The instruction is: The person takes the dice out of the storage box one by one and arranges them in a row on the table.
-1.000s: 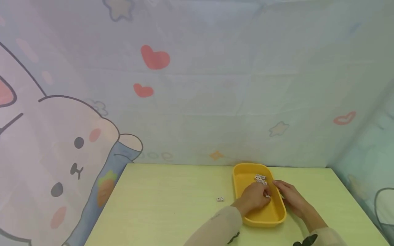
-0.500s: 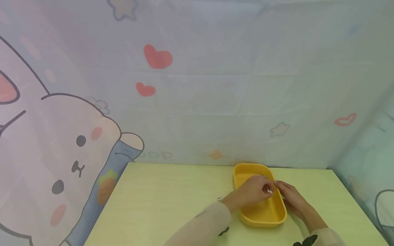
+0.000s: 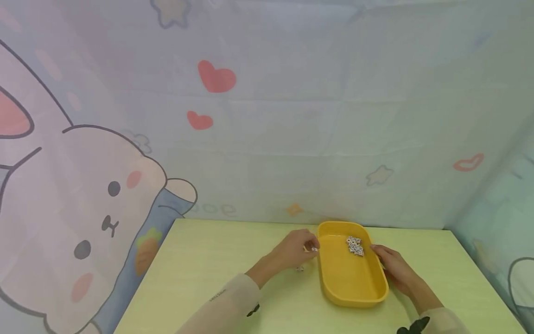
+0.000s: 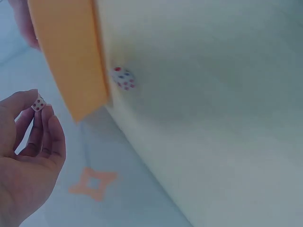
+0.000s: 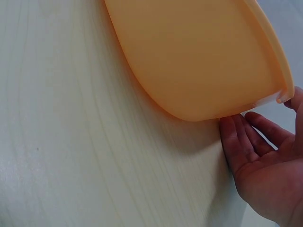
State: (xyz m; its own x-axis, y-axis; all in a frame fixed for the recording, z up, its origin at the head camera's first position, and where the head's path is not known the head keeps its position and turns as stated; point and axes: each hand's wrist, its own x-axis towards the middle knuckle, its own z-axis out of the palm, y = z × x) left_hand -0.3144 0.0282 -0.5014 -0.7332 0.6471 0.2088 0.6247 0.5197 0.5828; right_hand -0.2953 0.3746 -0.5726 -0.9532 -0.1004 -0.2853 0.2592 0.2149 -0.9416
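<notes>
My left hand [image 3: 294, 248] is just left of the yellow tray [image 3: 352, 278], pinching a small white die [image 4: 39, 103] between thumb and fingertips. Below that hand, on the table, lie what look like two dice [image 4: 123, 78] side by side, close to the tray's outer wall; the hand partly covers them from the head. Inside the tray, a cluster of several dice [image 3: 354, 246] sits toward its far right part. My right hand [image 3: 396, 266] holds the tray's right side, thumb at the rim and fingers [image 5: 233, 142] against the outer wall.
The pale wooden table [image 3: 217, 260] reaches back to a hanging printed cloth [image 3: 267, 139] with hearts and a rabbit. A thin cable [image 3: 510, 283] hangs at the far right.
My left hand has risen out of the tray with a die and moved left across the rim to the table side. My right hand and the tray have stayed about where they were.
</notes>
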